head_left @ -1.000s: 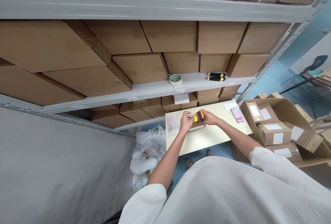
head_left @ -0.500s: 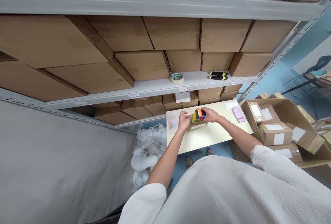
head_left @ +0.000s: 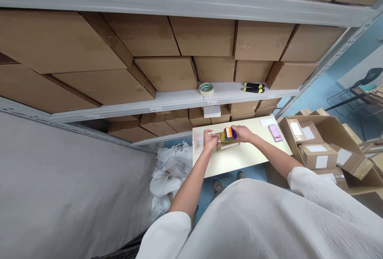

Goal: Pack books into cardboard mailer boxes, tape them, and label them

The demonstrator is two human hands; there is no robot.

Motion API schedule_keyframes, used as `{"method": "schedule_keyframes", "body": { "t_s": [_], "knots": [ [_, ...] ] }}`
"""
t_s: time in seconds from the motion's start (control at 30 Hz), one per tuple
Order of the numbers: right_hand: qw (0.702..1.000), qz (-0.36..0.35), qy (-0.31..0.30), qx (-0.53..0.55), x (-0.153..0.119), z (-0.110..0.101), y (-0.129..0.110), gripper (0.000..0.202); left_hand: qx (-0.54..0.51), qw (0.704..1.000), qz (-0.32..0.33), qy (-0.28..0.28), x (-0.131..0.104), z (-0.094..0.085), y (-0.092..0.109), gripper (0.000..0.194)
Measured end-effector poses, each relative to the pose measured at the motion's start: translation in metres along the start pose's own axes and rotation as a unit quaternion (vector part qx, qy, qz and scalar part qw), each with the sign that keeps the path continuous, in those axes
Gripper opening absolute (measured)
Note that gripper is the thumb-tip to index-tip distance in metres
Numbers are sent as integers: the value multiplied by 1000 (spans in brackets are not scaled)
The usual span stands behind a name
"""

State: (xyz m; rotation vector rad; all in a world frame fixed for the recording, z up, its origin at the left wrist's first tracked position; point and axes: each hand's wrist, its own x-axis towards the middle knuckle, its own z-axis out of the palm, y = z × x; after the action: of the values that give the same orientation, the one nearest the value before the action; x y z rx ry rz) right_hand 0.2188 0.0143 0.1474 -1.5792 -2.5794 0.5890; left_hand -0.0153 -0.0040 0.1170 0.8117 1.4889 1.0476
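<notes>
On the pale yellow table [head_left: 251, 153] sits a small cardboard box [head_left: 224, 146] with a white label on its near side. My right hand [head_left: 243, 133] is closed around a tape dispenser [head_left: 229, 133], orange and dark blue with a yellowish roll, held right over the box top. At the box's left end, my left hand [head_left: 210, 140] grips it, thumb against the upper edge. Clear tape seems to lie between that thumb and the dispenser. The dispenser hides much of the box top.
A large open carton [head_left: 321, 125] of labelled boxes stands right of the table. Behind, a grey shelf [head_left: 176, 99] bears cardboard boxes, a masking tape roll [head_left: 206, 89] and two black-yellow cutters [head_left: 253, 88]. A purple item [head_left: 275, 132] lies on the table; white plastic wrapping [head_left: 172, 167] is heaped at left.
My left hand has shifted slightly left and down onto the box's end. The dispenser in my right hand has tilted and moved a little left.
</notes>
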Motion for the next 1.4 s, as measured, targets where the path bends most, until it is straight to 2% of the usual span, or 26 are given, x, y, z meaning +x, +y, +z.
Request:
{"method": "schedule_keyframes", "body": {
  "t_s": [0.33,0.53,0.7,0.97,1.17,1.4],
  "knots": [
    [1000,-9,9,15,2,-2,-2,58,-24,999,30,-7,0,-13,11,57],
    [999,4,11,30,1,2,2,52,-57,997,43,-2,-2,-16,11,54],
    [998,32,17,49,-5,6,5,49,-78,996,44,-21,-6,-13,13,56],
    [997,61,15,46,-8,9,7,52,-75,994,74,-43,-16,1,29,48],
    [995,69,17,65,-7,12,9,53,-8,988,122,-98,-16,7,39,45],
    [996,67,15,62,-6,12,9,54,116,958,214,-154,-17,6,48,44]
  ]
}}
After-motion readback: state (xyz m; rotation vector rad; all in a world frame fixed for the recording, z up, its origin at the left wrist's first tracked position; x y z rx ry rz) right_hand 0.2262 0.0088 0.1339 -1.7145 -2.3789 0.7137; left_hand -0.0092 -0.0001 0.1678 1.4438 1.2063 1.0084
